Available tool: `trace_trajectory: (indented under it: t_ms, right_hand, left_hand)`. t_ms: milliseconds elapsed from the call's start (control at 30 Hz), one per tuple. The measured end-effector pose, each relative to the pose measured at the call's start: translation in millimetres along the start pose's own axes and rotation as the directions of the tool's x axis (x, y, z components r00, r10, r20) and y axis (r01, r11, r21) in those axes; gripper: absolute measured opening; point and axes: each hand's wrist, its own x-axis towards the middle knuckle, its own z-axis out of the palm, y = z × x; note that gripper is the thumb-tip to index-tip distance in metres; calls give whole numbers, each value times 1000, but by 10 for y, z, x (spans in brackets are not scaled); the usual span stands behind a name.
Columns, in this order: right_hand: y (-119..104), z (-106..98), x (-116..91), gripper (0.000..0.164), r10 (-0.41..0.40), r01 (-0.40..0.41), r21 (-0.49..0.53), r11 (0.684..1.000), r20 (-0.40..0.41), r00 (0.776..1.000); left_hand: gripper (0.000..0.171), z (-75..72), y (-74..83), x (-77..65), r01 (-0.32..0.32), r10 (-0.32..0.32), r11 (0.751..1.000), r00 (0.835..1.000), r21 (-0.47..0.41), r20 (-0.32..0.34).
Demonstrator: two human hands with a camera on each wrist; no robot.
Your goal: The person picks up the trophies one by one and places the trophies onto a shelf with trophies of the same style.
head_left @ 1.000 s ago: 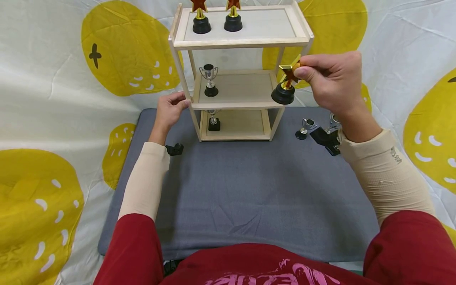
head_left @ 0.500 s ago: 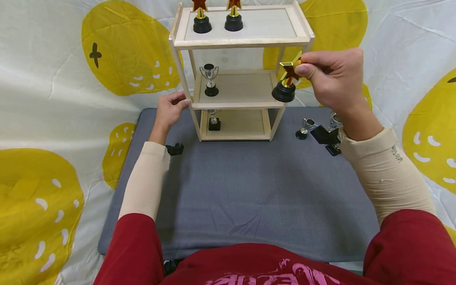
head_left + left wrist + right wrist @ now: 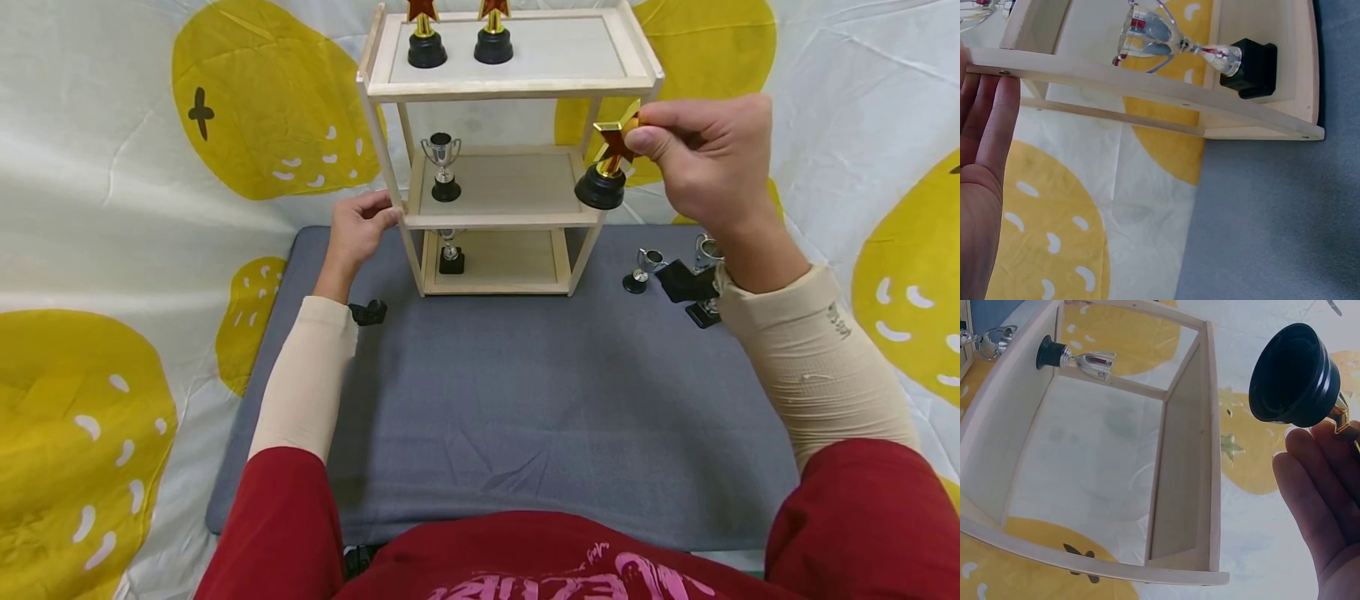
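Right grip (image 3: 708, 158) pinches trophy (image 3: 607, 171); left grip (image 3: 357, 236) holds shelf (image 3: 517, 88)

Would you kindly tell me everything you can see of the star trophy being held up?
The star trophy has a reddish, gold-edged star, a gold stem and a round, stepped black base, seemingly plastic. The right grip pinches its star, holding it slightly tilted in midair beside the wooden shelf.

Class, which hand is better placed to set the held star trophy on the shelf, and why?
Probably the right hand: it pinches the star trophy near the right side of the shelf. The left hand grips the left post.
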Motion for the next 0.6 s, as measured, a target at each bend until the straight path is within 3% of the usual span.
trace_trajectory:
  t_ms: [600]
  right_hand:
    - [-6, 9, 54, 12, -8, 8, 13, 1000, -14, 1000]
  left_hand:
    - [32, -4, 15, -1, -4, 4, 1000, 1000, 12, -3]
